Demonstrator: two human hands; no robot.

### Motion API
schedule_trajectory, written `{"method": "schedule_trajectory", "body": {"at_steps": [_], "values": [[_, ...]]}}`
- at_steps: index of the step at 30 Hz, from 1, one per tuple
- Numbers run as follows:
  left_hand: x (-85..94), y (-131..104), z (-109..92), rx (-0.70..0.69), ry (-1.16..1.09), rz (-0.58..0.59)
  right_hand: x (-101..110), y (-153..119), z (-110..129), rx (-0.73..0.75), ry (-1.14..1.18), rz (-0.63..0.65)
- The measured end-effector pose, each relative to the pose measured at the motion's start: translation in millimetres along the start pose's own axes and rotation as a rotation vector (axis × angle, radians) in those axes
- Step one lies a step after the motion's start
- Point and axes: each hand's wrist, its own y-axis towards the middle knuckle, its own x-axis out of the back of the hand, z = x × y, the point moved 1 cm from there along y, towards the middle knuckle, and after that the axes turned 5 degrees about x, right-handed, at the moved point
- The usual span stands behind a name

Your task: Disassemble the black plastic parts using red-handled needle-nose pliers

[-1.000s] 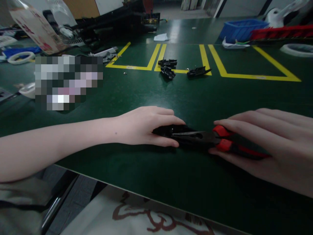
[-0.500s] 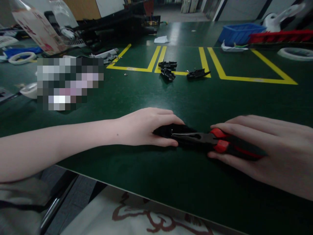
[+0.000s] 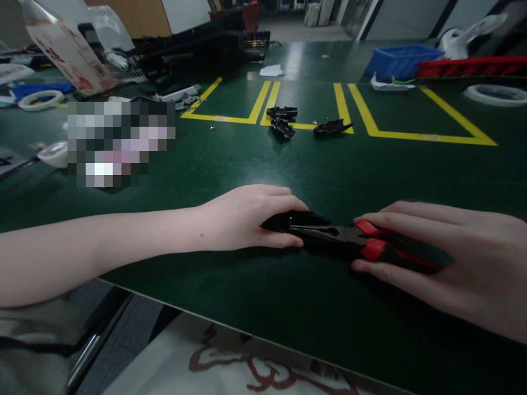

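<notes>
My left hand (image 3: 251, 216) grips a black plastic part (image 3: 275, 222) between thumb and fingers, low over the green table. The far side of that part is hidden by the fingers. In my right hand (image 3: 461, 247) are needle-nose pliers (image 3: 373, 249) with red and black handles, their jaws pointing left. The jaw tips meet the black part near a small shiny metal bit (image 3: 290, 221); whether they pinch it I cannot tell. Beyond the hands lie three similar black parts, one (image 3: 282, 112) behind another (image 3: 282, 128), and a third (image 3: 332, 127) to their right.
Yellow tape (image 3: 432, 137) marks boxes on the green table (image 3: 230, 170). A blue bin (image 3: 401, 60), red tray (image 3: 473, 67) and tape roll (image 3: 496, 95) stand back right. At left are a plastic bottle (image 3: 68, 52), a white roll (image 3: 41, 100) and a blurred-out item (image 3: 123, 145).
The whole view has shifted slightly, with the table appearing a little lower. Both hands keep their hold, and the pliers stay against the black part.
</notes>
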Motion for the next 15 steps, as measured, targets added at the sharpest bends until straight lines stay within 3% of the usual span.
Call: {"method": "schedule_trajectory", "body": {"at_steps": [8,15], "values": [[1.9,1.6,4.6,-0.062,0.032,0.023,5.1,-2.4,11.4,0.128,-0.344,-0.084],[1.7,1.9,4.5,-0.049,0.007,0.029,5.5,1.7,12.8,0.185,-0.416,-0.074]]}}
